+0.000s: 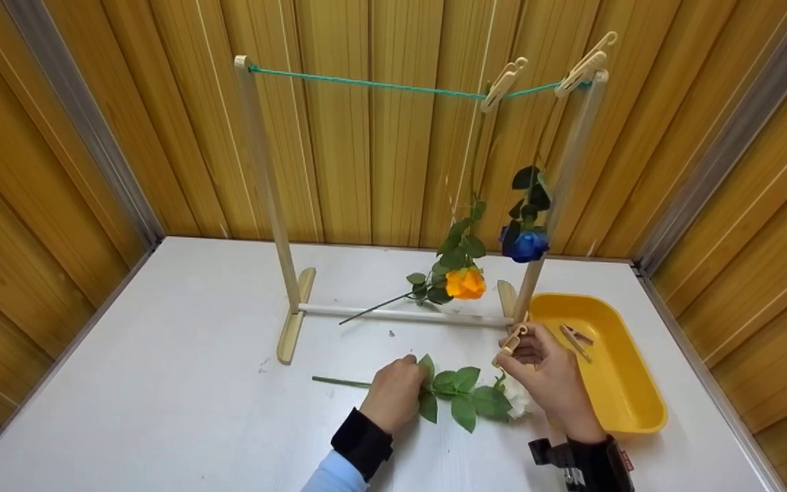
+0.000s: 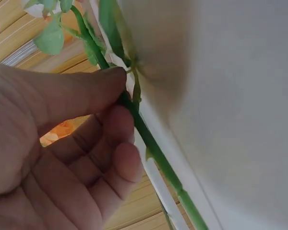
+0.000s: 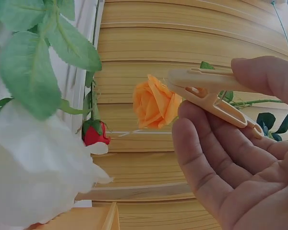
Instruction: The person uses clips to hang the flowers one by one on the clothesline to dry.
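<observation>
My left hand pinches the green stem of a white rose between thumb and fingers, low over the white table. The rose's leaves spread to the right, and its bloom shows large in the right wrist view. Beside that bloom, my right hand holds a beige clothespin between thumb and fingers. A teal line on a wooden rack carries two more clothespins. From them an orange rose and a blue rose hang bloom-down.
The rack's left post and right post stand on wooden feet, joined by a low bar. A red rose lies near the bar. At the right, a yellow tray holds a clothespin. Wood-patterned walls enclose the table.
</observation>
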Tool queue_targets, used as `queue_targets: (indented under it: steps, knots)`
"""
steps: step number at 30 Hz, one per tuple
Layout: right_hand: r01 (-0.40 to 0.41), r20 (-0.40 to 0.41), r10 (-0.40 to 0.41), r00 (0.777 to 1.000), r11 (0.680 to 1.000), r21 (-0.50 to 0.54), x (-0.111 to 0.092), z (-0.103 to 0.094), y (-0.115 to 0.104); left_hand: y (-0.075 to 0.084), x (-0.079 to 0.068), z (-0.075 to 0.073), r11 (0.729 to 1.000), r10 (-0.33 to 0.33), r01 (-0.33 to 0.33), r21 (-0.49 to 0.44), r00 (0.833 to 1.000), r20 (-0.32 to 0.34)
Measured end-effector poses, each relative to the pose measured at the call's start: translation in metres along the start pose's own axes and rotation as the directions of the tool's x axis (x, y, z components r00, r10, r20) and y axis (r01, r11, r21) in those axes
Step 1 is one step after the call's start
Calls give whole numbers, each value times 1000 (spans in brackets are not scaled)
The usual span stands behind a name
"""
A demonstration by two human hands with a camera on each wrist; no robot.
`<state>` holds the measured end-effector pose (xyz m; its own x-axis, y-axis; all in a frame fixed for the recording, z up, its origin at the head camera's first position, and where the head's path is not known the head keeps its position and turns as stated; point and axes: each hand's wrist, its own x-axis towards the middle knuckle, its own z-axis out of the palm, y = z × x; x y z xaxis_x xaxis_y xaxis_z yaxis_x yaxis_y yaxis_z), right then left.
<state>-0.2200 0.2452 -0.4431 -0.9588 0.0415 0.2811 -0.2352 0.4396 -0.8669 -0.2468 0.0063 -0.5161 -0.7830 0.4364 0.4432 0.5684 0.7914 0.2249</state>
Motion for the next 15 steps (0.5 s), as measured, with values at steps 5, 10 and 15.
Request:
queue_targets:
  steps: [5, 10, 15]
  knots:
    - [-16, 5, 16, 1000, 1000, -12, 0, 2, -1, -4, -3, -5, 1000, -13, 13, 0, 1000, -17]
    - [-6, 7, 6, 1000, 1000, -20, 0, 2, -1, -14, -6, -16, 998, -51, 53, 25, 996, -67]
    - [32, 3, -32, 999, 999, 10, 0, 1, 0, -27, -11, -27, 990, -115, 124, 70, 986, -117]
